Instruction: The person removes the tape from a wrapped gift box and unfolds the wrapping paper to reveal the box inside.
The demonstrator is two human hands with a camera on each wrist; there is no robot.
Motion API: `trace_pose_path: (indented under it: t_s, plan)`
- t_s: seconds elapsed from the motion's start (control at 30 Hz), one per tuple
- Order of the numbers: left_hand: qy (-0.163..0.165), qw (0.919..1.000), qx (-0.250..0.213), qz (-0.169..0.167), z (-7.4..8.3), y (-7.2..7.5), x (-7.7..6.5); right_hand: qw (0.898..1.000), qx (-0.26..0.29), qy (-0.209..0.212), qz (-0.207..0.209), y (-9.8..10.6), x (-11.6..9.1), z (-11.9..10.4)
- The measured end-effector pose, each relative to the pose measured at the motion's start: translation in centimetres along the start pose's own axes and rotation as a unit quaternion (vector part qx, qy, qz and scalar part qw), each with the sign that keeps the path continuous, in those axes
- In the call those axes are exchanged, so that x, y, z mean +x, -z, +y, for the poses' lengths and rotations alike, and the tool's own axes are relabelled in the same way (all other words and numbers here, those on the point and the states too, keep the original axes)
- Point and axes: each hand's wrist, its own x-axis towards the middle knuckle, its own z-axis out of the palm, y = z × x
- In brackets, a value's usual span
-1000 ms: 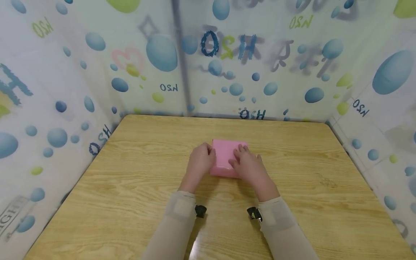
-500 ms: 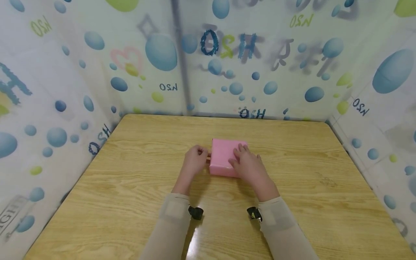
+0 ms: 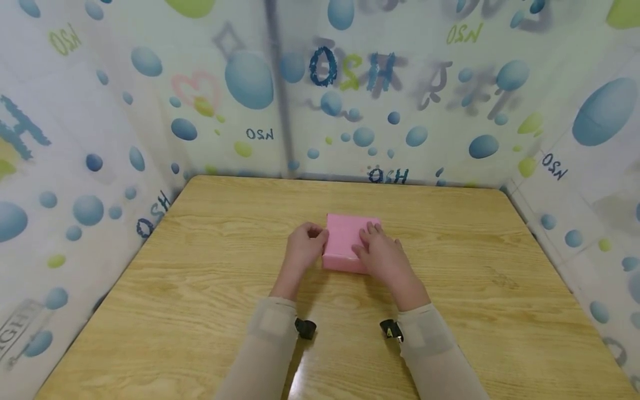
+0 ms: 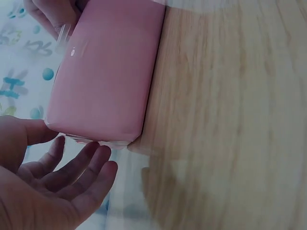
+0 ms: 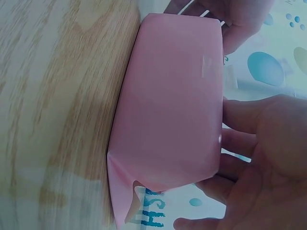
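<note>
A box wrapped in pink paper point(image 3: 344, 236) lies flat near the middle of the wooden table. My left hand point(image 3: 304, 244) is at its left end; in the left wrist view, the thumb of that left hand point(image 4: 53, 182) touches the top edge while the loosely bent fingers lie against or very near the end face. Spread over the top at the right is my right hand point(image 3: 384, 253), its fingers extended. The right wrist view shows a loose pointed paper flap point(image 5: 122, 194) sticking out at the box's right end. Most of the left end is hidden from the head view.
The wooden table point(image 3: 475, 289) extends around the box on all sides. Printed curtains point(image 3: 330, 139) with blue and green dots enclose its back and sides. A small dark camera point(image 3: 305, 329) sits at the left wrist, another camera point(image 3: 391, 329) at the right.
Half a second ago my left hand had drawn slightly left, with paper-like strips showing between it and the box. It has returned to the box's left end. My right hand has stayed put.
</note>
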Motion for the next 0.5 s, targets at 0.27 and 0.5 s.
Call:
trace_pose_path:
  t_s: [0.27, 0.5]
  plan:
    - [0.006, 0.9988, -0.046, -0.015, 0.15, 0.11, 0.14, 1.000, 0.004, -0.003, 0.002, -0.02, -0.05, -0.04]
    - [0.009, 0.9971, -0.072, -0.022, -0.34, 0.08, 0.21, 1.000, 0.002, -0.001, 0.003, -0.29, 0.05, 0.17]
